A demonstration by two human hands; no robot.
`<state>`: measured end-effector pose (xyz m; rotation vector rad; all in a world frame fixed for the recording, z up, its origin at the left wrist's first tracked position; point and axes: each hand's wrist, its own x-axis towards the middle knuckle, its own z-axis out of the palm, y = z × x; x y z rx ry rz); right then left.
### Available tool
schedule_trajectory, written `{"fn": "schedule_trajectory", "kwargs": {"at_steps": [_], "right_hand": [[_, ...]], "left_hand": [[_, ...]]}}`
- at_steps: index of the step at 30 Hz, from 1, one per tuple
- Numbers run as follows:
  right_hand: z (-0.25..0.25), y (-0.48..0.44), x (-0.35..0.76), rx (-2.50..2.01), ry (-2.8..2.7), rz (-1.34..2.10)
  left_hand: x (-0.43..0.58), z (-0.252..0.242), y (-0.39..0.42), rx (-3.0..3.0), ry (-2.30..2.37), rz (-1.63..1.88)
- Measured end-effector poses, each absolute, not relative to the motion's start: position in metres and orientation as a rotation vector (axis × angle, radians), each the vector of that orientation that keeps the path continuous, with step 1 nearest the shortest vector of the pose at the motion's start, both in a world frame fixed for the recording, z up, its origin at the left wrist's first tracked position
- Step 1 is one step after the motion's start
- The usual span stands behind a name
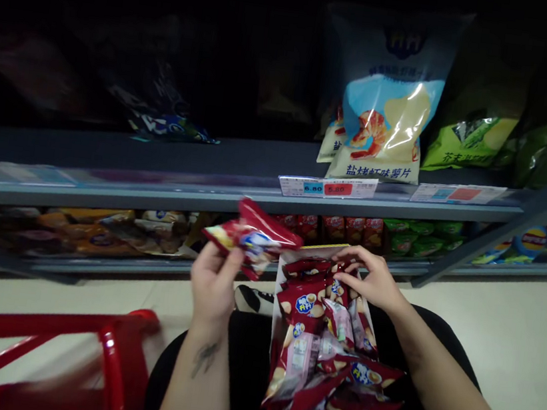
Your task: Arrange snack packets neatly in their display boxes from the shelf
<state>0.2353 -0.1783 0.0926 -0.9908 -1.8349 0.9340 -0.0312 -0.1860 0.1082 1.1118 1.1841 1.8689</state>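
"Grey shelving (187, 204) runs right across the view, doesn't it?"

"Yes, above a pale tiled floor (522, 339). One bag with a shrimp picture (385, 125) stands on the upper level, a price label (341, 188) just below it and a green bag (478, 141) to its right."

"What about the left hand (216, 278)?"

"Thumb and fingers are pinched on a small red packet (259, 237), held up just beside the far left corner of an open box (291, 256)."

"And where's that box?"

"Over the person's dark-clothed legs (441, 341), crammed with more red packets (308, 304), which heap up at the near end."

"The right hand (369, 278)?"

"At the box's far right corner, fingers curled and a little apart over the packets. Whether they grip one, I can't tell."

"Anything else low down?"

"Some red frame (117, 352), left of the legs."
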Motion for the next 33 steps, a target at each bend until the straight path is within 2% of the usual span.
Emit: {"fn": "schedule_trajectory", "kwargs": {"at_steps": [2, 5, 19, 24, 28, 33], "right_hand": [[0.093, -0.176, 0.235, -1.053, -2.11, 0.689], [0.091, -0.171, 0.225, -1.091, -2.507, 0.506], [0.101, -0.156, 0.185, -1.216, -2.981, 0.366], [0.1, -0.151, 0.177, -1.201, -2.887, 0.347], [0.095, -0.146, 0.177, -1.378, -2.799, 0.339], [0.102, -0.151, 0.195, -1.325, -2.646, 0.474]], "left_hand": [[-0.04, 0.11, -0.179, 0.904, 1.101, 2.103], [-0.042, 0.111, -0.173, 0.743, 1.071, 2.21], [-0.032, 0.105, -0.173, 0.668, 1.147, 2.157], [-0.032, 0.105, -0.173, 0.658, 1.175, 2.159], [-0.03, 0.107, -0.173, 0.662, 1.124, 2.168], [-0.041, 0.109, -0.172, 0.65, 1.167, 2.193]]}}
